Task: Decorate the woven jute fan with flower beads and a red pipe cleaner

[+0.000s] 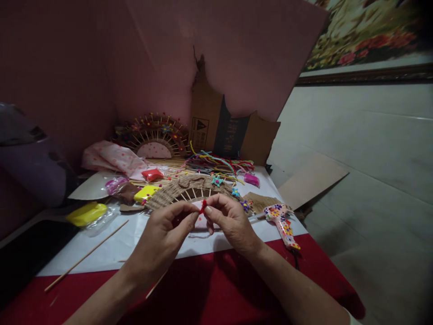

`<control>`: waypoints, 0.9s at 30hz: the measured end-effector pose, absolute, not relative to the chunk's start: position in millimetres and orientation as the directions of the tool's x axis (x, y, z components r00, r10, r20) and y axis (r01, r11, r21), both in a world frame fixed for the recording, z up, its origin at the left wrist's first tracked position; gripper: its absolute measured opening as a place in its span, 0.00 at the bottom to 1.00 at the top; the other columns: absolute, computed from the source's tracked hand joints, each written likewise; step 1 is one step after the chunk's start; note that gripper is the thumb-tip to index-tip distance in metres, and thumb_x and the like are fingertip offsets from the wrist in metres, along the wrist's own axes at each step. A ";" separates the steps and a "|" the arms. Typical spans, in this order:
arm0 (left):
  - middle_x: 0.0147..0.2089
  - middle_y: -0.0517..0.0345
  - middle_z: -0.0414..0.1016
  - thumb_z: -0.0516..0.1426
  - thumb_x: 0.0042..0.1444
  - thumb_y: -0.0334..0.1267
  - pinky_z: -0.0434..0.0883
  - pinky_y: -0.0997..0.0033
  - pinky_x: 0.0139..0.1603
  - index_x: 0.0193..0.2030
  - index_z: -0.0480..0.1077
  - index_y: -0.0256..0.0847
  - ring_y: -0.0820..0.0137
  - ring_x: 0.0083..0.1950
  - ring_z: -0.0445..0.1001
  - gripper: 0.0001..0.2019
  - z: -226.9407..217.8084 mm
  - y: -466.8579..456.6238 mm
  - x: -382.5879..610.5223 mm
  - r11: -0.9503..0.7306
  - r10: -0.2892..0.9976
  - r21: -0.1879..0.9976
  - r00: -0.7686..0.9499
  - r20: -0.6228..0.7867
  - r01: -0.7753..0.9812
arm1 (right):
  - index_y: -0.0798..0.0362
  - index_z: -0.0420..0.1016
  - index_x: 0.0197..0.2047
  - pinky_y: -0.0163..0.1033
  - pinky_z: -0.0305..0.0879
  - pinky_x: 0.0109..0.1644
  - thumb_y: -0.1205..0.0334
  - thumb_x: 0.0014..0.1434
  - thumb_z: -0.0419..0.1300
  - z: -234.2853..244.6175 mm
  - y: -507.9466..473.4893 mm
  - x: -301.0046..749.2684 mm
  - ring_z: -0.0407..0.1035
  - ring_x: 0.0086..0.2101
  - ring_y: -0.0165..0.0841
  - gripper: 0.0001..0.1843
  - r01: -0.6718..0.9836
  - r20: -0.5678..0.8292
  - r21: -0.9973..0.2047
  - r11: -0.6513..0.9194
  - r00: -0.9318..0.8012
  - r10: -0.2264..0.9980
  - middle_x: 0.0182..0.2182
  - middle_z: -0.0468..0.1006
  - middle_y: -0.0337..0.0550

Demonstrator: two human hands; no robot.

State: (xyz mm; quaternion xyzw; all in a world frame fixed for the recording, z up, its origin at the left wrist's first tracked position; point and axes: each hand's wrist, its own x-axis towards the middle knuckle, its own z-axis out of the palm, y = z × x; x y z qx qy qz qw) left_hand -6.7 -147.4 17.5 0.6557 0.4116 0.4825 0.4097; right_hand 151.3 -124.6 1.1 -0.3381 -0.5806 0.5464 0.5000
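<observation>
Both hands meet over the table's middle. My right hand (228, 221) pinches a small red bit of clay (203, 206) between thumb and forefinger. My left hand (165, 232) has its fingers curled, their tips touching the same red bit. Just behind the hands lies a fan-shaped piece woven from jute twine on wooden sticks (189, 189), with small coloured clay flowers (217, 181) along its right edge.
A flowered glue gun (282, 223) lies right of my hands. Yellow clay (86, 213), red clay (152, 174) and pink clay (251, 179) packets, coloured pipe cleaners (219, 162), a loose stick (86, 256), a second decorated fan (155, 135), cardboard (219, 128) and a purple appliance (30, 158) surround them.
</observation>
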 end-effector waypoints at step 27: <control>0.29 0.57 0.72 0.56 0.53 0.32 0.65 0.73 0.34 0.32 0.75 0.40 0.72 0.31 0.69 0.06 5.6 -146.0 -2.6 -0.590 0.774 0.642 0.118 0.621 0.489 | 0.57 0.69 0.33 0.29 0.59 0.22 0.58 0.52 0.62 -3.6 -127.5 145.8 0.60 0.18 0.21 0.11 -0.294 0.141 -0.954 0.066 -0.243 0.960 0.20 0.67 0.33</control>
